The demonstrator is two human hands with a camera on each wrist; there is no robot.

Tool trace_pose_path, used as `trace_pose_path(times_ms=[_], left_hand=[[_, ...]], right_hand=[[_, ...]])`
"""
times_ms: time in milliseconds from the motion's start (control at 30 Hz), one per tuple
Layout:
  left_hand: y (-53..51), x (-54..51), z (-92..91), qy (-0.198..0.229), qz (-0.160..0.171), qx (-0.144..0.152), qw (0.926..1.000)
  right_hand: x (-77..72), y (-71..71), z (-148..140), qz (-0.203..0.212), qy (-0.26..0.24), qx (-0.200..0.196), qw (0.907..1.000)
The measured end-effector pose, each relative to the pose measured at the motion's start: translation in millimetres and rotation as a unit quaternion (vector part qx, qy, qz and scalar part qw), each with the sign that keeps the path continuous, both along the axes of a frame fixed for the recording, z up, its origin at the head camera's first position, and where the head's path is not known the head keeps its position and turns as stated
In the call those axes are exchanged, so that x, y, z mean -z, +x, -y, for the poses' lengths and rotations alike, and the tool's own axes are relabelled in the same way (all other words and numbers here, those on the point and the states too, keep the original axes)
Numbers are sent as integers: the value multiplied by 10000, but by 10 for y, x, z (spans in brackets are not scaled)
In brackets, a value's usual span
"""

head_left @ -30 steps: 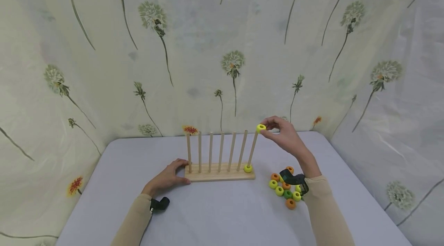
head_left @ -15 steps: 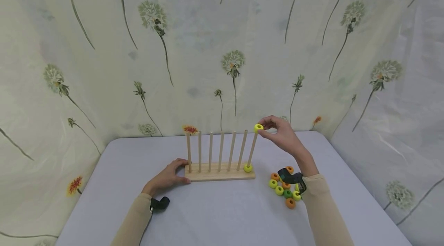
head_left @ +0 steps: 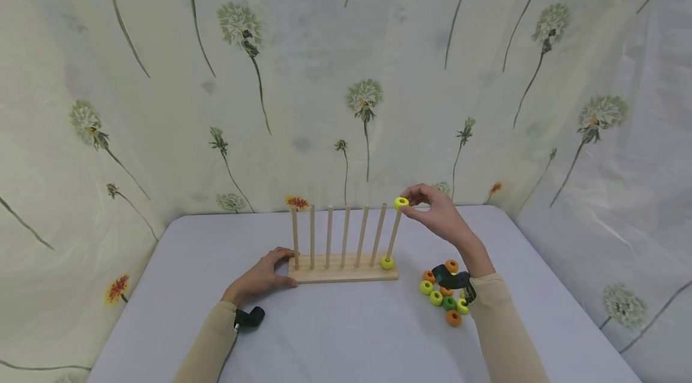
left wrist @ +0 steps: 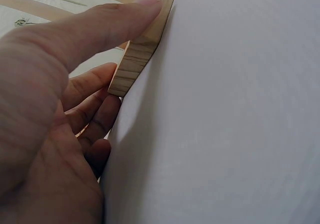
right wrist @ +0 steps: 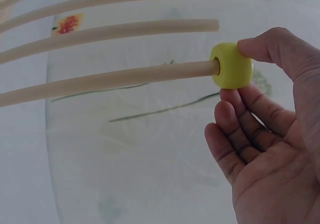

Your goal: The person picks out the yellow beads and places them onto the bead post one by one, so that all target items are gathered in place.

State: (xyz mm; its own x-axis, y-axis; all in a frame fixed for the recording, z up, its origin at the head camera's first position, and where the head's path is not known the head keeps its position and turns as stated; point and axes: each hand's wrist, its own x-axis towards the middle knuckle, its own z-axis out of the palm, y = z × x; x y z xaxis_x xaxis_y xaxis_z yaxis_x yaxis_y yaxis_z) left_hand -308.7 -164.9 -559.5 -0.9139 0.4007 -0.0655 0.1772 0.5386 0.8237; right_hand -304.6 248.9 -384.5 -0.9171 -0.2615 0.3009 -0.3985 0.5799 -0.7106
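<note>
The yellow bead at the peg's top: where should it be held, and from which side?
Probably pinch the upper yellow bead by its rounded outer wall, coming from the person's right. Its hole meets the end of the peg, so gripping the sides leaves that opening free, and the other pegs stand to its left. The right hand holds it this way.

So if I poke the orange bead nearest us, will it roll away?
That orange bead might slide first, because its hole seems to face up. Tipped sideways, it could roll, since its sides look rounded.
</note>
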Motion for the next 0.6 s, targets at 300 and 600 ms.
trace_pose_path(times_ms=[300,600], left_hand=[[5,-16,-2,45,-4,4,10000],[14,-18,-1,62,0,-3,10000]], right_hand=[[36,2,3,23,12,53,10000],[66,-10,-7,36,38,15,10000]])
